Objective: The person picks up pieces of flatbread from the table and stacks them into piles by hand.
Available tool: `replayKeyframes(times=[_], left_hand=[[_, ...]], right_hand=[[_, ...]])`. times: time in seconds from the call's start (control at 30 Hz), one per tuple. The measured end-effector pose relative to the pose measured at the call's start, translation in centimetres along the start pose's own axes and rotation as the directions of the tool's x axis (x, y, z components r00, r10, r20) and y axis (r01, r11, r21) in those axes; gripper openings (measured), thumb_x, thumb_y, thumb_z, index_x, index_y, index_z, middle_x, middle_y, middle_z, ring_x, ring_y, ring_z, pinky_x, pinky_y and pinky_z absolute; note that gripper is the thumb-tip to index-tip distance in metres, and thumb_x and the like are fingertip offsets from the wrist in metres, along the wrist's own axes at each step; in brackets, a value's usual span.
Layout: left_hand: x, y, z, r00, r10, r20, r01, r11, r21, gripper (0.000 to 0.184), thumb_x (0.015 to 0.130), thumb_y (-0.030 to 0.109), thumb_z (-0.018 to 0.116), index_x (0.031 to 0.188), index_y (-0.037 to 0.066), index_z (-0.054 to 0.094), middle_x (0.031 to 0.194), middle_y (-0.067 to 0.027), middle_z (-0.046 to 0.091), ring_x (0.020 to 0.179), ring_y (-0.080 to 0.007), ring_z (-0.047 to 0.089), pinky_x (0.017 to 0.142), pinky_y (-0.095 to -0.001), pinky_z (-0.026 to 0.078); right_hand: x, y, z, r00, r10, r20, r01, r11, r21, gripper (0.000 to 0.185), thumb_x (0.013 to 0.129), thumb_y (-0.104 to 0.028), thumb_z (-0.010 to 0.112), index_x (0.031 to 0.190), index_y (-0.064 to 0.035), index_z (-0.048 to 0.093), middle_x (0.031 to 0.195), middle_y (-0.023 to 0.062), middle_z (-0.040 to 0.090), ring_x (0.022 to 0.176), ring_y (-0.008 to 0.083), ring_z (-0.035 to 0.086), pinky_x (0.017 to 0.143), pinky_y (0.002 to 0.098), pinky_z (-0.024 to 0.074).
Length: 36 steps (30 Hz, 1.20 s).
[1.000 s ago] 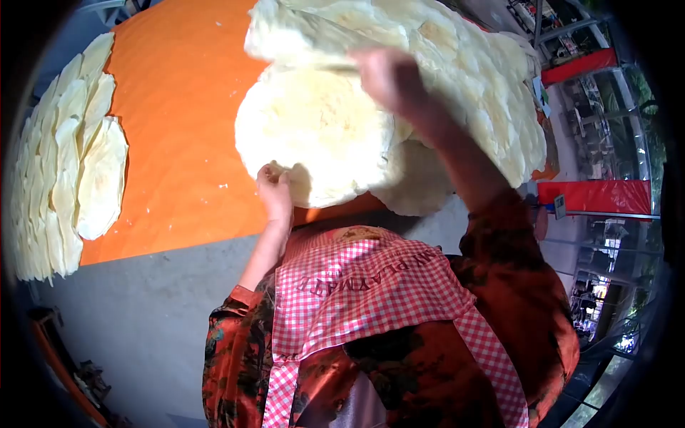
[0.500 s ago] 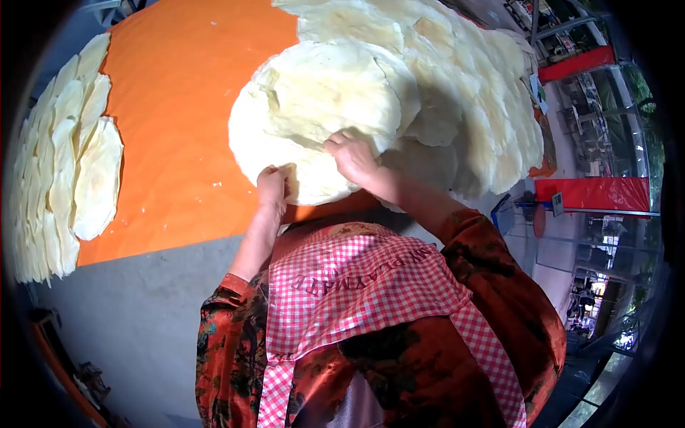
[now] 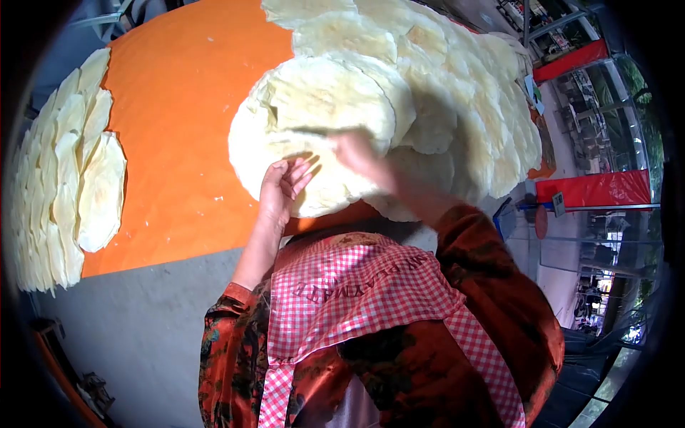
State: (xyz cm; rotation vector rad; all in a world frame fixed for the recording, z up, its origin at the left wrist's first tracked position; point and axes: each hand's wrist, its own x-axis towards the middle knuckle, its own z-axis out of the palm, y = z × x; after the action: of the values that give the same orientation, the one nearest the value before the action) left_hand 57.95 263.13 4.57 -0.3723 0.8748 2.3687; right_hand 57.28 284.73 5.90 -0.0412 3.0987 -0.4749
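Observation:
Right in front of me lies a large round pale flatbread (image 3: 325,103), its surface creased and its near part folded or layered. Above its near-left edge is my left hand (image 3: 283,184), palm partly turned up, fingers apart and nothing in them. My right hand (image 3: 360,155) is over the flatbread's middle right, smeared by motion, so its fingers and whether they touch the sheet cannot be made out. More thin pale flatbreads (image 3: 485,114) overlap beneath and to the right of the large one.
An orange cloth (image 3: 171,143) covers the table. Another overlapping row of flatbreads (image 3: 61,178) lies along its left side. Grey floor (image 3: 143,321) shows below the near edge. A red panel (image 3: 599,189) and a blue chair-like object (image 3: 505,217) are at the right.
My left hand has come off the flatbread's near edge and its fingers have spread. My right hand has moved slightly and is now blurred. The view has shifted a little.

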Motion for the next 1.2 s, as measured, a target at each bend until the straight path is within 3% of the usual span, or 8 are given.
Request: replayKeyframes(times=[0.2,0.27,0.37,0.57,0.7,0.83,0.97,1.2], left_hand=[[-0.6,0.5,-1.6,1.000,0.017,0.025,-0.016,1.000,-0.011,0.027,0.090,0.017,0.055,0.111,0.004,0.044,0.123,-0.0193,0.052,0.108,-0.0290,0.057,0.091,-0.0414,0.050],[-0.2,0.2,-1.8,1.000,-0.001,0.012,0.002,0.998,-0.055,0.031,0.089,0.020,0.059,0.113,0.006,0.044,0.125,-0.0193,0.051,0.107,-0.0292,0.057,0.093,-0.0432,0.049],[-0.2,-0.1,-1.8,0.999,-0.002,0.041,0.007,0.993,-0.120,0.050,0.084,0.033,0.067,0.120,0.007,0.044,0.127,-0.0210,0.049,0.110,-0.0292,0.054,0.097,-0.0435,0.046],[-1.8,2.3,-2.3,0.983,0.170,0.064,-0.138,0.927,-0.349,0.058,0.083,0.031,0.064,0.129,0.002,0.045,0.125,-0.0150,0.053,0.117,-0.0302,0.050,0.099,-0.0431,0.043],[-0.6,2.8,-6.0,0.991,0.135,0.003,-0.134,0.986,-0.102,0.050,0.083,0.018,0.059,0.126,-0.003,0.046,0.122,-0.0152,0.054,0.114,-0.0271,0.052,0.098,-0.0392,0.042],[2.3,0.1,-10.5,0.978,0.031,-0.207,0.012,0.979,0.204,0.041,0.087,0.013,0.053,0.123,-0.004,0.047,0.115,-0.0130,0.057,0.107,-0.0242,0.055,0.093,-0.0363,0.045],[1.1,-0.2,-9.9,0.996,0.065,-0.064,-0.055,0.988,0.144,0.047,0.088,0.010,0.051,0.131,-0.003,0.039,0.118,-0.0132,0.055,0.110,-0.0241,0.054,0.091,-0.0364,0.047],[0.4,-0.8,-3.2,0.907,0.311,-0.283,-0.083,0.792,0.606,0.067,0.071,-0.011,0.057,0.133,0.005,0.037,0.123,-0.0131,0.052,0.107,-0.0258,0.056,0.087,-0.0353,0.051]], right_hand=[[6.5,-7.0,-20.6,0.955,-0.294,-0.033,0.273,0.918,-0.288,0.019,0.082,-0.013,0.060,0.099,-0.0096,0.067,0.081,0.0172,0.064,0.078,0.0335,0.063,0.070,0.0439,0.0477],[5.8,-10.4,-24.8,0.952,-0.289,-0.100,0.282,0.956,-0.083,0.021,0.077,-0.012,0.058,0.094,-0.0071,0.068,0.076,0.0168,0.064,0.076,0.0323,0.063,0.073,0.0430,0.0488],[8.9,-10.2,-33.7,0.845,-0.338,0.414,0.179,0.909,0.376,0.025,0.078,-0.015,0.061,0.098,-0.0017,0.067,0.092,0.0157,0.067,0.078,0.0207,0.065,0.072,0.0346,0.0504],[11.9,-2.6,-28.3,0.937,-0.031,0.348,-0.262,0.595,0.760,0.031,0.083,-0.022,0.063,0.105,0.0004,0.065,0.102,0.0106,0.066,0.091,0.0197,0.063,0.083,0.0322,0.0480],[11.3,11.5,-13.6,0.898,-0.229,0.376,-0.235,0.471,0.850,0.038,0.086,-0.018,0.063,0.117,0.0040,0.057,0.114,0.0120,0.063,0.103,0.0198,0.061,0.093,0.0374,0.0458],[5.0,17.6,1.0,0.730,0.106,0.675,-0.662,-0.135,0.737,0.045,0.088,-0.023,0.061,0.124,0.0017,0.053,0.120,0.0130,0.061,0.108,0.0246,0.059,0.096,0.0396,0.0441],[4.7,15.2,-0.9,0.738,0.181,0.650,-0.600,-0.266,0.755,0.047,0.088,-0.029,0.060,0.124,0.0003,0.052,0.121,0.0141,0.060,0.109,0.0254,0.059,0.093,0.0397,0.0472],[5.9,14.4,-0.9,0.863,0.289,0.413,-0.473,0.176,0.864,0.045,0.073,-0.014,0.073,0.109,0.0083,0.059,0.098,0.0143,0.066,0.088,0.0228,0.064,0.079,0.0340,0.0517]])
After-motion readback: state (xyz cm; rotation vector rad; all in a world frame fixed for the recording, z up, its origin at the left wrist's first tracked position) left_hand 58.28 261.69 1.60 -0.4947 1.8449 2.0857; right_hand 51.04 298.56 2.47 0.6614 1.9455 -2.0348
